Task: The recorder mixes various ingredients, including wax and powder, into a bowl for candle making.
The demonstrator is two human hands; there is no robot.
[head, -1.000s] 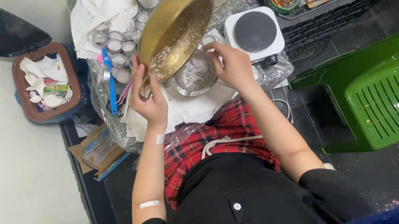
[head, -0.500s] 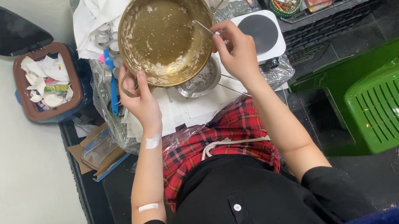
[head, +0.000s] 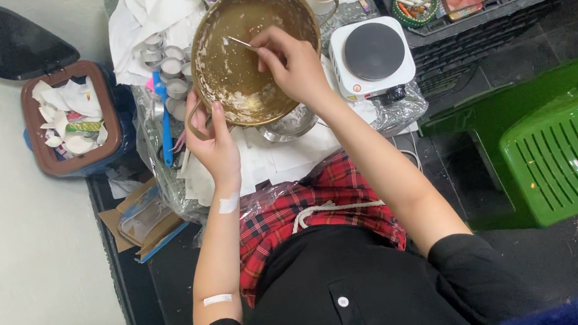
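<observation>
Green stool [head: 563, 158] beside hotplate [head: 373, 56]; bin [head: 70, 120] left.

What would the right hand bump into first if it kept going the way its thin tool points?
Probably the inside of the brass pan. The right hand aims a thin tool up-left into it, and the tip looks close to the pan's smeared wall, though depth is unclear.

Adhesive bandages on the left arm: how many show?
2: one bandage on the wrist, just below the left hand holding the pan handle; one bandage on the upper forearm. Others may be hidden.
</observation>
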